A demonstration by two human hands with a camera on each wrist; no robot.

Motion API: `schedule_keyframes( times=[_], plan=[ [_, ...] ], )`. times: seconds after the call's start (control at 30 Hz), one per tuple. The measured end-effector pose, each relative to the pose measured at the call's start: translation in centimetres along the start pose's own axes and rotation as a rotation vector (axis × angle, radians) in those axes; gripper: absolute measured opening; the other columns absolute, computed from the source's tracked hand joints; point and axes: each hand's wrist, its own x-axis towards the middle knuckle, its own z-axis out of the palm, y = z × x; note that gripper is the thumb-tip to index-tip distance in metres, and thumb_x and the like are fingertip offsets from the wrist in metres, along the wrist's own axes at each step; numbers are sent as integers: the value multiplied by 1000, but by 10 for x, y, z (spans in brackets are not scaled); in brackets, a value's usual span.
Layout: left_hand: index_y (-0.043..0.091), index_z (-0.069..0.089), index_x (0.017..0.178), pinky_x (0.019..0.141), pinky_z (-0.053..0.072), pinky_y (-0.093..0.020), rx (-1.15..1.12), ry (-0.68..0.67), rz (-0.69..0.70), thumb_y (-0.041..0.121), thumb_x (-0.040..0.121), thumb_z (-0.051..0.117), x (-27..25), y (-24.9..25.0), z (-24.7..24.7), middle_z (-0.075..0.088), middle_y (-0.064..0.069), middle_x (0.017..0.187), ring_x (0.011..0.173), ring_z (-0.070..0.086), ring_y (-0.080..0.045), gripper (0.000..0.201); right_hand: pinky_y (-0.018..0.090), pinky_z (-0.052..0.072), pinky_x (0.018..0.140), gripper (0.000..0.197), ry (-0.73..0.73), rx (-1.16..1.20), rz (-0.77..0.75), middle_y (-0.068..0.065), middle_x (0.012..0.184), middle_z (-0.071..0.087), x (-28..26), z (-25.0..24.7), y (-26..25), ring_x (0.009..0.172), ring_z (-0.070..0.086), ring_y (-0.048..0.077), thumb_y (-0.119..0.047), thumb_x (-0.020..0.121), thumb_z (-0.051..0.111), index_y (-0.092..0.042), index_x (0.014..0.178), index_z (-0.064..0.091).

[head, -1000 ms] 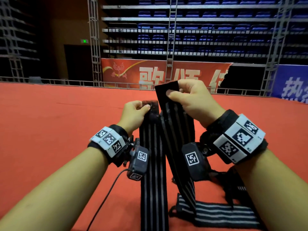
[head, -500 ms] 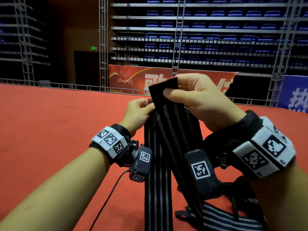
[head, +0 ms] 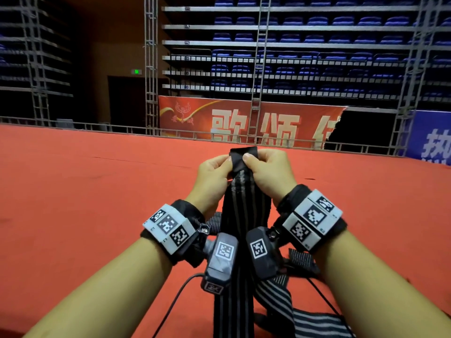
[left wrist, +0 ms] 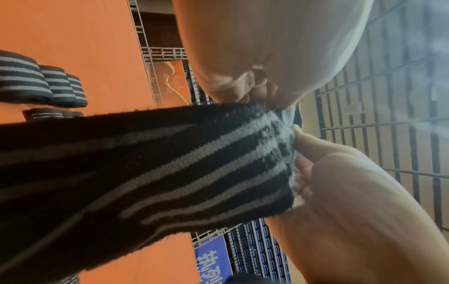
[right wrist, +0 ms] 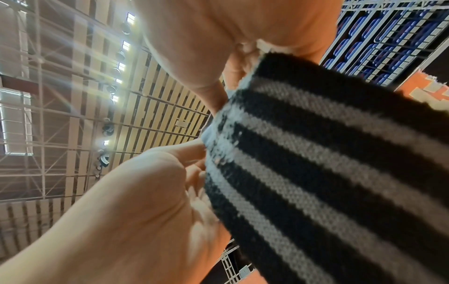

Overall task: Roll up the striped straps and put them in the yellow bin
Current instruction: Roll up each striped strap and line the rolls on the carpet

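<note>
Rolled straps (left wrist: pixel 43 86): off at the left, on the red floor (head: pixel 73 203), some striped rolls sit already wound, side by side.
Left hand (head: pixel 212 176): raised in front of the person, thumb and fingers pinching the left side of the strap's plain black end.
Striped strap (head: pixel 244 211): held up between both hands, its length hanging down to the floor, where more strap lies loose.
Right hand (head: pixel 268 172): close against the left, thumb on top, pinching the same end from the right.
Step in hand: I'd say the first tuck of a roll, the end just gathered.
Next move: likely curl that end over tightly and wind downward, keeping the edges square.
Yellow bin: not in sight from here.
</note>
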Motion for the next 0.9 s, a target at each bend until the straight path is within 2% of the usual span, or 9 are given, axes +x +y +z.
schedule_keyframes(
  times=[0.1,0.23,0.37,0.43,0.53,0.6,0.7,0.8,0.9],
  plan=[
    [7,70,97,77,55,-31,-42,57,9,11,102,46,1,1,4,71,-12,94,86,66,-21,25,50,56,73,32,46,-29,-26,12,72,72,3,3,1,75,68,33,-33,78,58,-4,71,68],
    [4,70,95,67,55,-28,96,20,72,12,98,57,3,3,4,71,-6,82,74,67,-14,16,35,48,61,33,89,-63,-58,4,57,57,6,1,2,59,55,24,-25,86,62,-11,57,54],
    [6,67,84,70,51,-30,235,30,136,6,97,55,13,0,-7,69,-2,77,71,63,-14,18,33,42,60,28,42,-76,-30,-3,63,51,-1,-10,20,63,49,18,-26,80,70,-19,64,47],
    [11,64,75,63,49,-24,273,47,132,5,97,54,17,-1,-15,66,8,64,62,60,-8,25,34,45,63,19,-82,-126,80,1,72,58,-11,-22,44,70,56,22,-16,76,69,-20,72,50],
    [13,63,75,58,48,-21,304,73,114,5,98,54,22,-4,-26,65,11,60,58,61,-5,26,32,48,75,17,-359,-461,231,3,78,62,-37,-39,96,83,61,26,-5,76,63,-19,75,55],
    [14,64,74,59,49,-22,336,89,118,6,98,54,24,-7,-29,65,11,60,59,61,-5,26,28,47,75,8,-591,-755,326,7,86,66,-60,-47,130,88,62,25,-7,79,64,-13,82,63],
    [14,64,74,62,50,-24,352,105,125,7,97,55,27,-13,-32,64,9,62,61,61,-8,26,27,49,75,23,-884,-1047,461,10,101,69,-88,-55,177,96,64,25,-18,77,74,-8,97,69],
    [17,64,71,70,49,-33,376,108,148,12,93,58,35,-16,-37,62,1,69,72,60,-18,24,31,52,91,53,-989,-1130,511,9,121,65,-105,-62,210,110,62,25,-30,73,79,-12,121,64],
    [21,65,65,71,48,-34,374,137,170,16,89,60,42,-12,-43,62,7,64,75,59,-19,25,33,47,97,66,-975,-1027,501,1,126,62,-111,-64,226,113,59,21,-40,68,81,-27,128,58]
  ],
)
